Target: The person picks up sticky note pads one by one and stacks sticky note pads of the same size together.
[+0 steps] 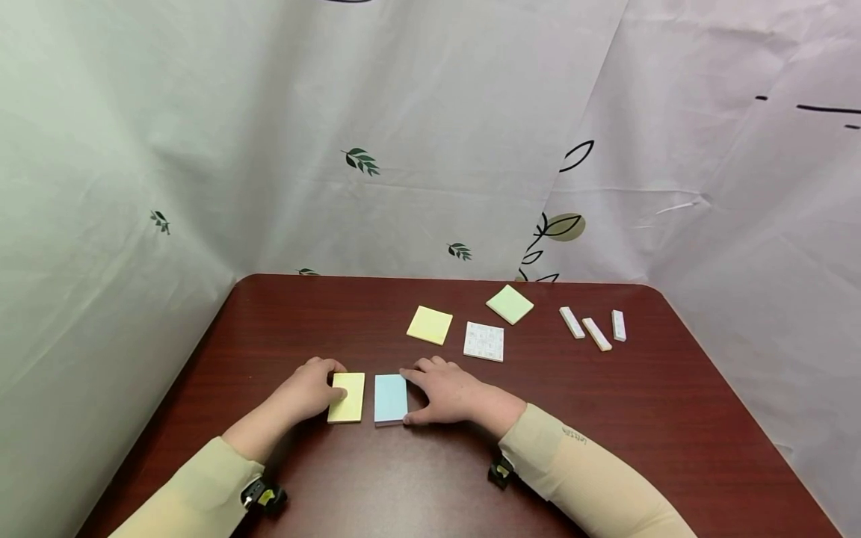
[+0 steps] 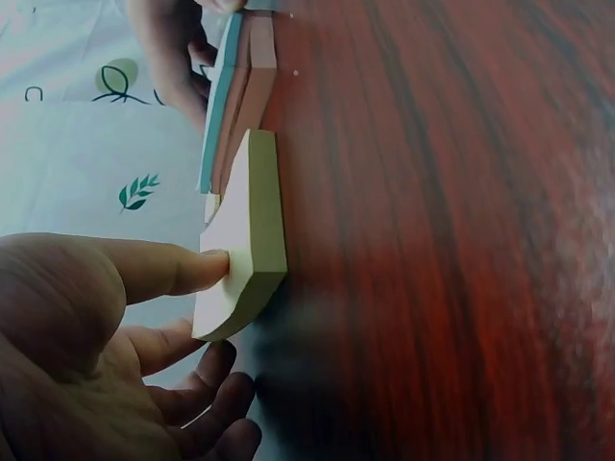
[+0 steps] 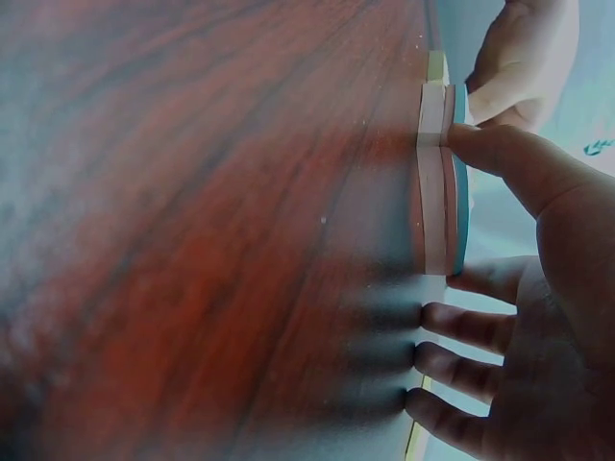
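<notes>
My left hand (image 1: 308, 390) pinches a rectangular yellow sticky-note pad (image 1: 351, 407), thumb on top and fingers at its left edge. In the left wrist view the pad's held end bends upward off the table. To the right of it lies a blue-topped sticky-note pad (image 1: 390, 398), with pink and pale layers under the blue in the right wrist view. My right hand (image 1: 454, 392) grips this blue pad between thumb at its near corner and index finger at its far corner. Its other fingers are spread, with tips near the tabletop. A narrow gap separates the two pads.
Behind the hands lie a square yellow pad (image 1: 429, 326), a white patterned pad (image 1: 483, 342) and a pale green pad (image 1: 510, 304). Three slim white strips (image 1: 596, 334) lie at the back right. A patterned curtain (image 1: 430, 149) hangs behind the dark red table (image 1: 673, 433).
</notes>
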Demonstrator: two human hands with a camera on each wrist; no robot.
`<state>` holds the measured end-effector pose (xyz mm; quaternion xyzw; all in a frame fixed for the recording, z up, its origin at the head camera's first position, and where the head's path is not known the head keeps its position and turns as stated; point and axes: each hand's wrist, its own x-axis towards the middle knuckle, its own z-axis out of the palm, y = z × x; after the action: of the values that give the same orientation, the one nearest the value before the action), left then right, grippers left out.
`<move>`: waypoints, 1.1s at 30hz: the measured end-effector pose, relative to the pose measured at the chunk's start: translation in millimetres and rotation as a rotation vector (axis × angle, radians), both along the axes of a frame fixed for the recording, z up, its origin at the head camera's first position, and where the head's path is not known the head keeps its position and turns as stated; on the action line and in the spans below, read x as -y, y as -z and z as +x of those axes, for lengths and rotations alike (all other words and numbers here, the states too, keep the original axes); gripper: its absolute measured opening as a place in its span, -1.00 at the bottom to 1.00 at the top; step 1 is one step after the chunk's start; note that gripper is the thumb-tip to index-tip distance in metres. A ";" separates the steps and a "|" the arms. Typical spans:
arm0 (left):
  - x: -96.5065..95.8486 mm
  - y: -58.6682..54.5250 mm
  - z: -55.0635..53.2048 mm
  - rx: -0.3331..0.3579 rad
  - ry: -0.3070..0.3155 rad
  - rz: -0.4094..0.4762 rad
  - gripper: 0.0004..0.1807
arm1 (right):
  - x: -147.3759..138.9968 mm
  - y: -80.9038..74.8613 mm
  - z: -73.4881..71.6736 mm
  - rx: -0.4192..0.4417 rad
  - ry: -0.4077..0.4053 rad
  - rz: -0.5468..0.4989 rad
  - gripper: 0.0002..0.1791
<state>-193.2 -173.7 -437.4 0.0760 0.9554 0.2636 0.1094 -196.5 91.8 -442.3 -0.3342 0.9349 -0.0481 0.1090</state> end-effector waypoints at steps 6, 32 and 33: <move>-0.7 -0.2 -0.7 0.001 0.002 -0.040 -0.71 | 0.1 0.1 -0.2 0.003 0.000 -0.004 -0.10; -3.1 -21.4 7.0 0.023 0.304 -0.220 -0.07 | -0.5 -1.4 -0.7 0.010 0.001 -0.010 -0.11; -2.6 -21.0 7.5 0.018 0.311 -0.223 -0.06 | -0.4 -1.4 -0.5 0.013 0.001 -0.011 -0.11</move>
<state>-185.7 -171.0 -416.4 0.2076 0.9545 0.1365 0.1650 -197.0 92.2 -440.9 -0.3338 0.9342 -0.0552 0.1131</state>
